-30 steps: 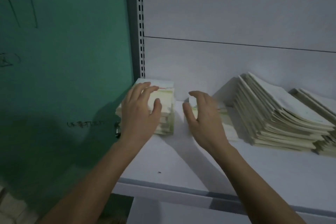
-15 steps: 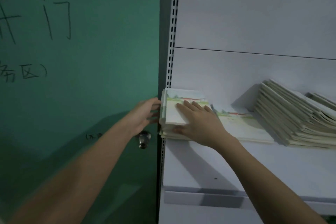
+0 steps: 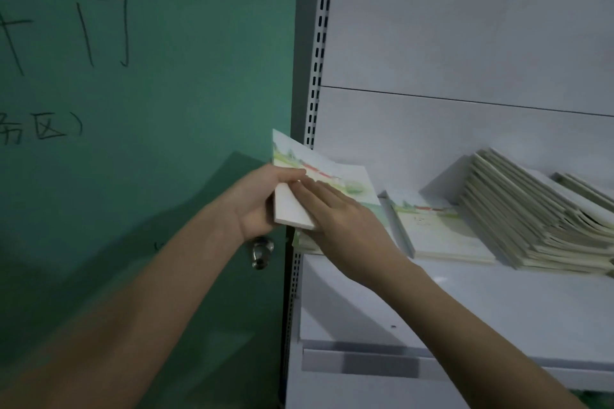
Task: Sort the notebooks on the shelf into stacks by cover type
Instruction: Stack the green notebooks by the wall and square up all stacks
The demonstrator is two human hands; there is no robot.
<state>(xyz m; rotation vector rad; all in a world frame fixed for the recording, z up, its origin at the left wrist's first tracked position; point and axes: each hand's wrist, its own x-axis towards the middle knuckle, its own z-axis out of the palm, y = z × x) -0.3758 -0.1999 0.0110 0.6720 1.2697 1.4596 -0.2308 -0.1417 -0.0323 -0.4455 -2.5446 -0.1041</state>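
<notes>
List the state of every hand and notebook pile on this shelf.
left hand: grips lifted notebooks' left edge.
right hand: fingers flat on lifted notebooks.
lifted notebooks: tilted, raised off shelf.
flat notebook: lying on shelf.
tall stack: slanted, fanned.

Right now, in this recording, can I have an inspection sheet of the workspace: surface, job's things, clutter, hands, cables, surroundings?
Surface: white metal shelf board, bare at the front.
Job's things: lifted bundle of landscape-cover notebooks, tilted above a low pile at the shelf's left end; flat landscape-cover notebook stack beside it; tall slanted stack of cream-edged notebooks; another stack at the right edge, partly out of frame.
Clutter: nothing seen.
Hands: left hand grips the bundle's left edge; right hand lies on its cover, fingers straight.
Cables: nothing seen.
Surroundings: green door with black handwriting, metal door knob, slotted grey shelf upright, white back panel.
</notes>
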